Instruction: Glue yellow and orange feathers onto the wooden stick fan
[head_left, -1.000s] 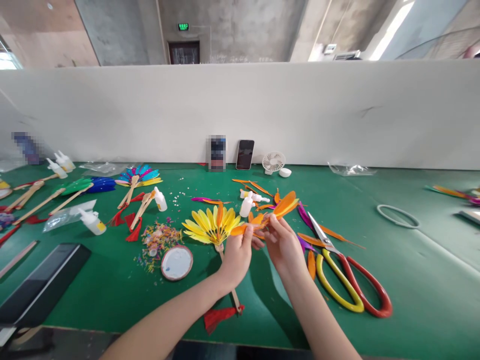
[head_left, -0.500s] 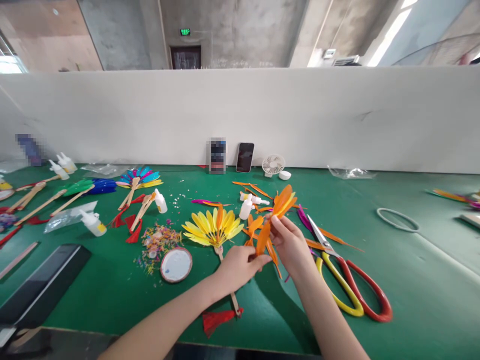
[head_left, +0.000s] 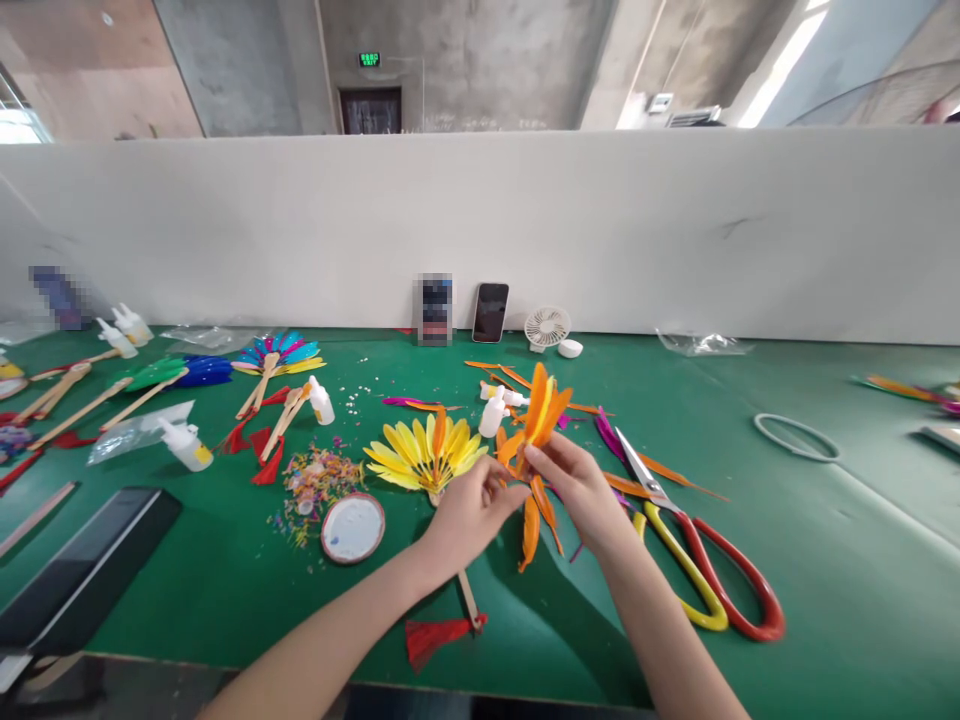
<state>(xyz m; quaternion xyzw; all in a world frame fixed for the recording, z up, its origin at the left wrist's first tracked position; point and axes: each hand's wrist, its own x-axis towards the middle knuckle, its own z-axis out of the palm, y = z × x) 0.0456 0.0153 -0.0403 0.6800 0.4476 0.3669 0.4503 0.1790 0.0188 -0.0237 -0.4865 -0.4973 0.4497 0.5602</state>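
Observation:
My right hand (head_left: 574,480) pinches a small bunch of orange and yellow feathers (head_left: 546,405), held upright above the table. Beside it my left hand (head_left: 472,510) has thumb and fingers drawn together; whatever lies between the fingertips is hidden. A fan of yellow feathers (head_left: 409,455) with one orange feather in its middle lies under and behind my left hand, its handle partly covered, a red tassel (head_left: 439,640) at the end. Loose orange feathers (head_left: 530,535) lie around and below my hands. Large scissors (head_left: 667,508) with yellow and red handles rest open right of my right hand.
A round lid (head_left: 352,528) sits beside colourful scraps (head_left: 319,480). Glue bottles (head_left: 493,412), a phone (head_left: 491,312) and a small fan (head_left: 547,327) stand further back. More feather fans (head_left: 277,358) and a dark case (head_left: 86,570) are left; a pale ring (head_left: 796,438) lies right.
The bunch in my right hand has turned more upright and moved slightly left. An orange feather between my hands now hangs or lies lower. My left hand has shifted a little left and up.

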